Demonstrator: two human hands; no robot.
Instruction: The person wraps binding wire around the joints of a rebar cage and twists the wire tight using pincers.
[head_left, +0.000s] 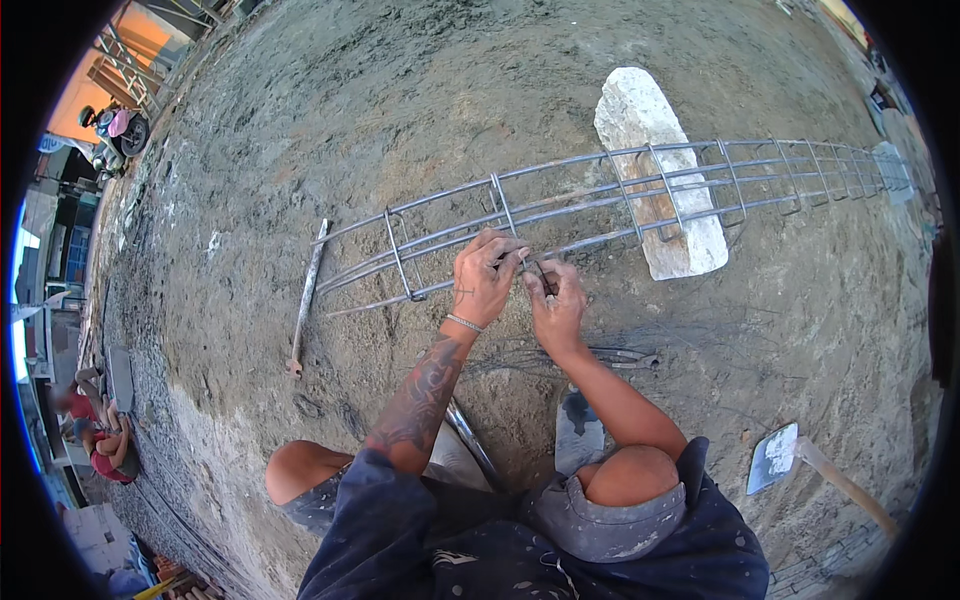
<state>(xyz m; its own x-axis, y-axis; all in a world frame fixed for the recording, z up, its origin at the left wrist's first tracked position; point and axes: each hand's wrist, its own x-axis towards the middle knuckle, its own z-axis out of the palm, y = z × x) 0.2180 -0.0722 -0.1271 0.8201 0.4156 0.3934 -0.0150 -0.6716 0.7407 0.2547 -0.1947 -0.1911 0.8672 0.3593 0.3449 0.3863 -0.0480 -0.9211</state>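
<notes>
A long rebar cage (559, 202) of lengthwise bars and square stirrups lies across the ground before me. My left hand (486, 274) is at a stirrup on the near bar, its thumb and fingertips pinched together there. Just to its right, my right hand (556, 300) grips a thin dark piece of tie wire (541, 279) at the same bar. Whether my left fingers hold wire too is hidden. Under the cage lies a long pale stone slab (697, 217). Behind my hands, loose tie wires and pincers (641, 362) rest on the soil near my knees.
A metal bar with a notched end (306, 300) lies left of the cage. A hoe (832, 469) lies at the lower right, near more rebar mesh (832, 559). A metal tube (472, 442) is between my legs. People (105, 442) sit at far left; a motorcycle (120, 135) stands upper left.
</notes>
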